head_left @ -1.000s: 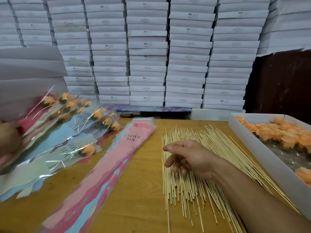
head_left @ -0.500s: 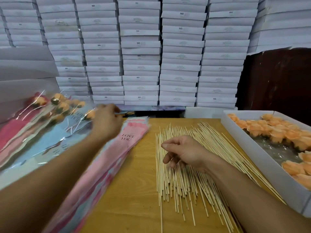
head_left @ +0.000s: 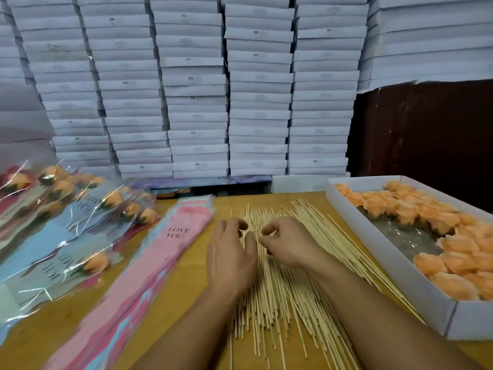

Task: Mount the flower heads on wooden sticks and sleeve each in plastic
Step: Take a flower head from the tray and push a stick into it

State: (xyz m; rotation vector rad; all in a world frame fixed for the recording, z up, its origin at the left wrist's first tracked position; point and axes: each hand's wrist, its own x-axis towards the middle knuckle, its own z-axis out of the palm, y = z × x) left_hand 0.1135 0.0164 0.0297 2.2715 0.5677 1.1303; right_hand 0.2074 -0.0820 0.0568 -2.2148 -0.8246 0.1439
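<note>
Both hands over the wooden sticks (head_left: 282, 268) spread mid-table, left hand (head_left: 230, 256) and right hand (head_left: 286, 243) with fingers curled down at the pile, grip unclear, orange flower heads (head_left: 416, 209) in white tray (head_left: 394, 265) right, plastic sleeves (head_left: 149, 265) left beside finished sleeved flowers (head_left: 66, 222).

Both hands (head_left: 256, 249) over wooden sticks (head_left: 282, 303), perhaps pinching one

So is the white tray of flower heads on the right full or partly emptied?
Partly emptied. The white tray holds orange flower heads along its far and right sides, but a bare patch of clear plastic lining shows mid-tray.
</note>
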